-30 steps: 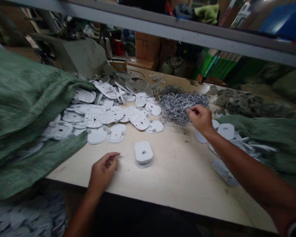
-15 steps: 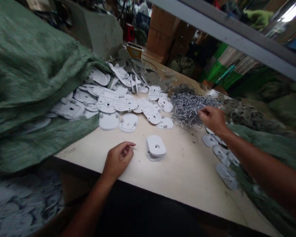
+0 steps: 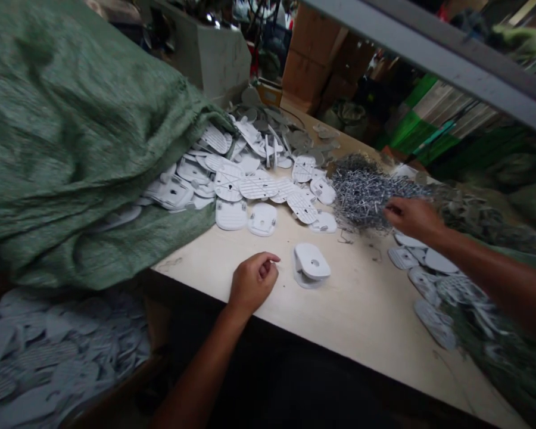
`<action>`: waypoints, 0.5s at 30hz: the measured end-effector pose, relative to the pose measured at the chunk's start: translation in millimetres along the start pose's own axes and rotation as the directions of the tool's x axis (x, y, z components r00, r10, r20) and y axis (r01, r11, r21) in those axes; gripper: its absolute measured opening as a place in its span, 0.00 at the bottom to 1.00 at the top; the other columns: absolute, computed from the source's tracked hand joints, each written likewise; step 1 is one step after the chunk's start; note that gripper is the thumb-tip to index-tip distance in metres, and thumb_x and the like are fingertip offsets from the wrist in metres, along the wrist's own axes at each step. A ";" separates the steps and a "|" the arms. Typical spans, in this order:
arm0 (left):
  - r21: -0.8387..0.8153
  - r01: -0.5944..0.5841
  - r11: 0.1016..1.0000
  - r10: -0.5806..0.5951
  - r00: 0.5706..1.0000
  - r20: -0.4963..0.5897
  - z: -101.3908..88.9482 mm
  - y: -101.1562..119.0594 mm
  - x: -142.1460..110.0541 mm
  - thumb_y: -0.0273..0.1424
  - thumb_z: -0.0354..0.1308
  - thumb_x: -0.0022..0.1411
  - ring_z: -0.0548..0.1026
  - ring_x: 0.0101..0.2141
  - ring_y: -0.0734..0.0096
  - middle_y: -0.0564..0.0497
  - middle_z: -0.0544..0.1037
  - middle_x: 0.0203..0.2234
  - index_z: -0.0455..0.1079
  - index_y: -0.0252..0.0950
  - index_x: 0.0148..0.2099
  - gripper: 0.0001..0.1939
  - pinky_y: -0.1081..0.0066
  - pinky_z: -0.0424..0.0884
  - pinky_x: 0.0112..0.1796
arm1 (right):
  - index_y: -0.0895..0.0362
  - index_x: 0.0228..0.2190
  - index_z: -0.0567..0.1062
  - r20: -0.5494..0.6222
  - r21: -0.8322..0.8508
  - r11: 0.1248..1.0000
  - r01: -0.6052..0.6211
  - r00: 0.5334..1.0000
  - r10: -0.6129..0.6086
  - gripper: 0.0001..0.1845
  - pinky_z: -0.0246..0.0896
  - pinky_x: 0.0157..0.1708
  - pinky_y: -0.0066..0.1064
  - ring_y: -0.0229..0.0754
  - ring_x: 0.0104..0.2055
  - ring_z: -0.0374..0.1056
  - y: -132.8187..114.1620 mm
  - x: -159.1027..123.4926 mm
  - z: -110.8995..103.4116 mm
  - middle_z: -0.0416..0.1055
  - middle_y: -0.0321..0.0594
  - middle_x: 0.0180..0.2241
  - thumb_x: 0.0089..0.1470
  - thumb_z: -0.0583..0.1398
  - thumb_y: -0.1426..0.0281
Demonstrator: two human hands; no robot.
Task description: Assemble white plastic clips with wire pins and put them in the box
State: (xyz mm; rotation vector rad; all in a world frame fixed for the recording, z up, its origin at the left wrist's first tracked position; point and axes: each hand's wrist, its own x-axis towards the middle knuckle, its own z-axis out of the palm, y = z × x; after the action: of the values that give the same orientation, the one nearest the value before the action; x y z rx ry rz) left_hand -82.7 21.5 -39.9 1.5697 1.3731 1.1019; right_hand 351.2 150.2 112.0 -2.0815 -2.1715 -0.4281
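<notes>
Head view looks down on the person's left hand (image 3: 252, 285) resting on its side on the pale wooden table (image 3: 366, 322), its fingers (image 3: 268, 262) loosely curled and holding nothing. The hand lies just beside a white plastic plate (image 3: 311, 263), which stands apart from the others, tilted up on another piece near the middle of the table. The right arm (image 3: 482, 256) reaches in from the right, with the right hand (image 3: 413, 219) turned palm down at the edge of a tangled heap of metal wire clips (image 3: 361, 192). Its fingers (image 3: 395, 208) are pressed close together, touching or just over the heap; whether they pinch any clips cannot be told. A few loose clips (image 3: 345, 238) lie on the table below the heap. A green woven sack (image 3: 71, 149) slumps over the left side of the table, with many white ribbed plates (image 3: 259, 187) spilling from its mouth. Darker grey discs (image 3: 268, 119) lie farther back, and more ribbed plates (image 3: 433, 301) rest on a second green sack (image 3: 509, 351) at the right. A pile of pale plates (image 3: 40, 357) sits below the table's near left edge. Beyond, cardboard boxes (image 3: 310, 47) stand behind a grey metal bar (image 3: 429, 47).
</notes>
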 end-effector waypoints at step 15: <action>0.091 -0.055 0.994 0.055 0.998 0.005 2.0 -1.0 -0.5 0.23 0.58 0.61 0.68 0.24 0.73 0.55 0.73 0.22 0.82 0.37 0.40 0.12 0.72 0.63 0.30 | 0.56 0.45 0.81 0.083 -0.186 0.981 -0.062 0.993 0.078 0.13 0.47 0.36 0.38 0.52 0.40 0.70 -24.8 -4.6 7.7 0.81 0.54 0.42 0.68 0.59 0.64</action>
State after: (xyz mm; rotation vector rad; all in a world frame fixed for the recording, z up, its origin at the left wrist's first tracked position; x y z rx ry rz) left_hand -81.1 21.0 -41.5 1.6827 1.4029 1.0825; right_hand 327.8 147.3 100.2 -2.3082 -2.1741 -0.5567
